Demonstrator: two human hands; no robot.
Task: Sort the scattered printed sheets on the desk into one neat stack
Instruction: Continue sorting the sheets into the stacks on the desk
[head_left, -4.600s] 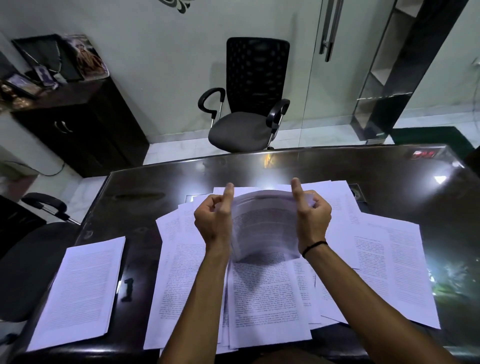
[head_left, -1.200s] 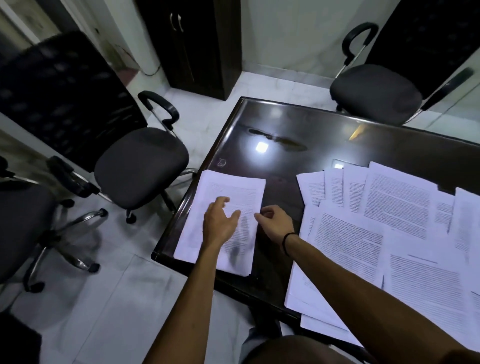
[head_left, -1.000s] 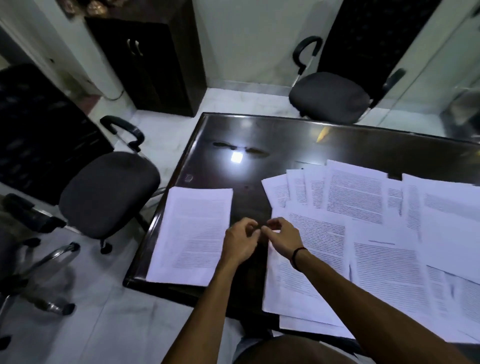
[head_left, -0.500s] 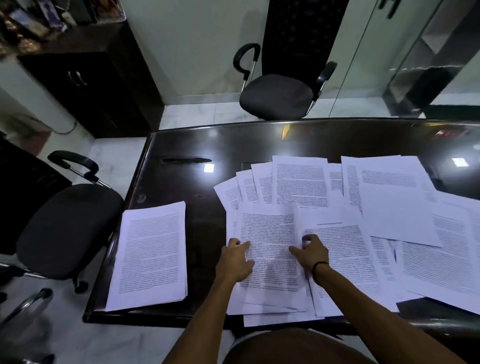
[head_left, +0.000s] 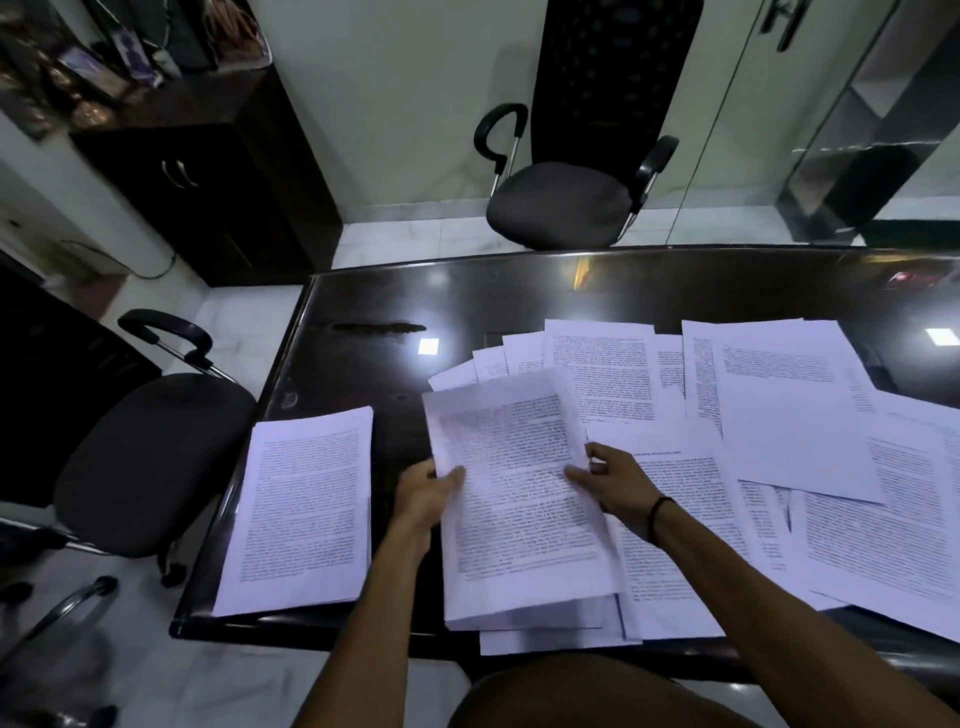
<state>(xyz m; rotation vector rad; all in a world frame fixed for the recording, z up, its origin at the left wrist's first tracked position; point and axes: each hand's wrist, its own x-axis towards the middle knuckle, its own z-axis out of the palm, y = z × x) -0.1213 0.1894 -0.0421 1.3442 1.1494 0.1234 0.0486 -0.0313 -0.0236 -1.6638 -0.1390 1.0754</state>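
A neat stack of printed sheets (head_left: 304, 509) lies at the desk's near left corner. Many loose printed sheets (head_left: 779, 415) lie overlapping across the middle and right of the dark glossy desk (head_left: 519, 291). Between my hands is a small bundle of sheets (head_left: 514, 493), its far end raised off the pile. My left hand (head_left: 423, 493) grips the bundle's left edge with the thumb on top. Its right edge is pinched by my right hand (head_left: 613, 480), which wears a black wristband.
A black office chair (head_left: 566, 202) stands across the desk, another (head_left: 150, 457) at the left side. A dark cabinet (head_left: 208, 182) with clutter on top stands at the back left. Glass doors and shelving are at the back right.
My hands left the stack at the left after setting sheets down, moved right onto the loose pile, and have now lifted a bundle by both side edges.
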